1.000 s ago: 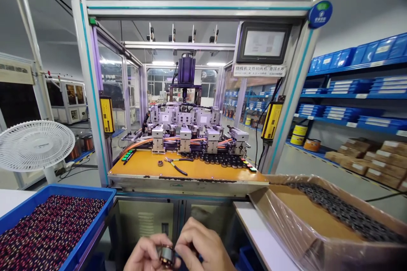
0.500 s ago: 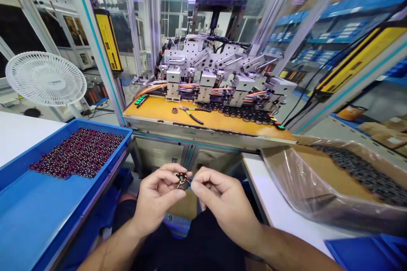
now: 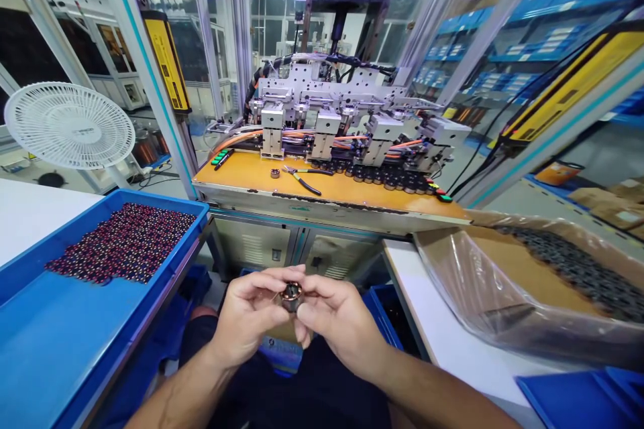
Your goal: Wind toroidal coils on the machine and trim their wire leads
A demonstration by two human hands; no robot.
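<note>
A small round motor stator (image 3: 292, 293), black with copper windings, is held between both hands above the lap. My left hand (image 3: 247, 318) is closed on its left side, with a thin wire end sticking out near the fingertips. My right hand (image 3: 336, 322) grips it from the right, thumb at the front and fingers behind. The lower back of the stator is partly hidden by fingers. Ahead, on the orange bench top (image 3: 236, 177), lie pliers (image 3: 303, 179) with dark and yellow handles, beside another small stator (image 3: 274, 173).
A winding machine (image 3: 327, 117) stands on the bench, with a row of dark stators (image 3: 377, 176) before it. At left, a blue tray (image 3: 65, 342) holds many small parts. To the right is a plastic-lined box (image 3: 453, 268) of dark parts. A white fan (image 3: 70, 126) stands at far left.
My right fingers have moved from the wire at the stator's right edge to gripping its body. The machine's slanted upper arms have swung down nearly level.
</note>
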